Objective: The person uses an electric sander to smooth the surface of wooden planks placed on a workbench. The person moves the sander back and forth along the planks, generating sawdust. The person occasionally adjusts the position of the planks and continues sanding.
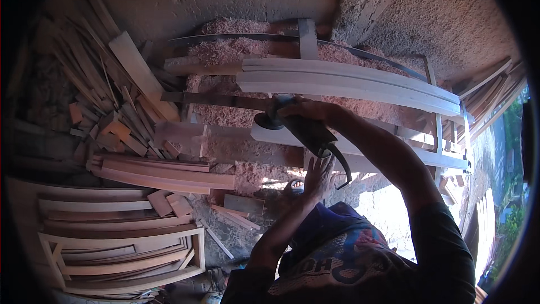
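My right hand is closed around the front of an angle grinder. The grinder's round disc is at the left end of a pale wooden board; whether they touch cannot be told. From the rear of the tool a dark cord curves down. My left hand lies just below that rear end, fingers extended and apart, near the edge of the boards; contact there is unclear. Beyond the grinder, curved pale wooden pieces lie side by side across the bench.
Wood shavings cover much of the slatted wooden bench. Offcuts and long strips are piled at left. Curved pink-brown boards lie nearer, above a wooden frame. A rough wall stands behind. More strips lean at right.
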Available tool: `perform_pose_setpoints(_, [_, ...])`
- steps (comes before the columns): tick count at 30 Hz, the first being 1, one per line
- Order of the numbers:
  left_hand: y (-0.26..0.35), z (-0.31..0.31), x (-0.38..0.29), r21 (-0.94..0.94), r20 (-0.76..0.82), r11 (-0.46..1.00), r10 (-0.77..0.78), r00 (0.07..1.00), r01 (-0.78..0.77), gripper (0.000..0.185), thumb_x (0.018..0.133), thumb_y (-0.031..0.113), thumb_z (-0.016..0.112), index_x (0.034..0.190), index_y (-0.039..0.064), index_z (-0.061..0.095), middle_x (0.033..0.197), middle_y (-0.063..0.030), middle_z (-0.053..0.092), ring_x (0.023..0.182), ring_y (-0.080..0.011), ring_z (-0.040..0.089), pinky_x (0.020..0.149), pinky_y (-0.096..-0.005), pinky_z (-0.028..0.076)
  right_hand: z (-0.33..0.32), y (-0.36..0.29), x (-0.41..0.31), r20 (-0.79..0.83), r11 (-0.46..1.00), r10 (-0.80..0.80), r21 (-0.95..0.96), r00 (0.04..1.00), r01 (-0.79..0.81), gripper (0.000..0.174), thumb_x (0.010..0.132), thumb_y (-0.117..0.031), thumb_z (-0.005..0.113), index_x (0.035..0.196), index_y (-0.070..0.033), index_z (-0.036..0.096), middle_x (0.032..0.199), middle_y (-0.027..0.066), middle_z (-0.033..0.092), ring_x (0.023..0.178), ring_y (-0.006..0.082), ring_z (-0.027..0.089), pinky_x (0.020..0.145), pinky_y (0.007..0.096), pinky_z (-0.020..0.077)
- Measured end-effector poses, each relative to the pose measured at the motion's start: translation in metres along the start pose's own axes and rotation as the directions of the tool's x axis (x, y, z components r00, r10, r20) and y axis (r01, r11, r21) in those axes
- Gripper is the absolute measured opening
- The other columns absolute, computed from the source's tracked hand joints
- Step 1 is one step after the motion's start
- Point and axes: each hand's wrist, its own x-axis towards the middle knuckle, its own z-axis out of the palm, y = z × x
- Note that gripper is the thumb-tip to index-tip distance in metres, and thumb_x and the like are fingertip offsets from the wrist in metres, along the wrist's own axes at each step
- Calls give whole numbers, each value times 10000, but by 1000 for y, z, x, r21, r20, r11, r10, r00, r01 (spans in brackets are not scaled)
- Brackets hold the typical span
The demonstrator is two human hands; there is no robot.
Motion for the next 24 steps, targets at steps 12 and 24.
perform_pose_setpoints(12, [-5,-3,5,-37,-60,999,-9,998,6,876,935,353,747,1629,-40,386,1652,-297,392,1554,-474,344,1276,-615,289,-10,2,3,48,989,129,-77,991,-125,1228,745,-542,900,1633,-4,243,1378,216,626,1168,325,698,968,437,606])
perform_pose_setpoints(24, [19,16,9,155,-140,987,-13,990,35,879,928,398,745,1676,105,389,1745,-345,185,1604,-590,160,1283,-728,149,-163,150,-280,-454,949,310,100,835,-298,733,766,-410,884,1344,-62,597,1154,123,697,1004,250,733,811,417,630])
